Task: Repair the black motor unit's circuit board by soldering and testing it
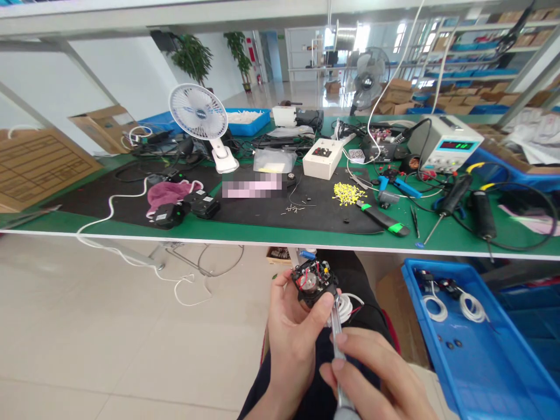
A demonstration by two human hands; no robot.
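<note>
My left hand [293, 332] is closed round a small black electronic module [312, 281] with its casing open, showing red wires and a round metal part. A coiled white cable [345, 306] hangs from the module. My right hand [376, 373] grips a thin metal tool [336, 344], a screwdriver by its look, whose tip points up at the module's lower edge. Both hands are held over my lap, below the near edge of the green workbench [245, 233].
On the bench lie a white desk fan [201, 116], a white control box [322, 157], a power supply [446, 143], yellow connectors [347, 192], hand tools [385, 220] and black modules [184, 210]. A blue bin [516, 373] with cabled parts stands at my right.
</note>
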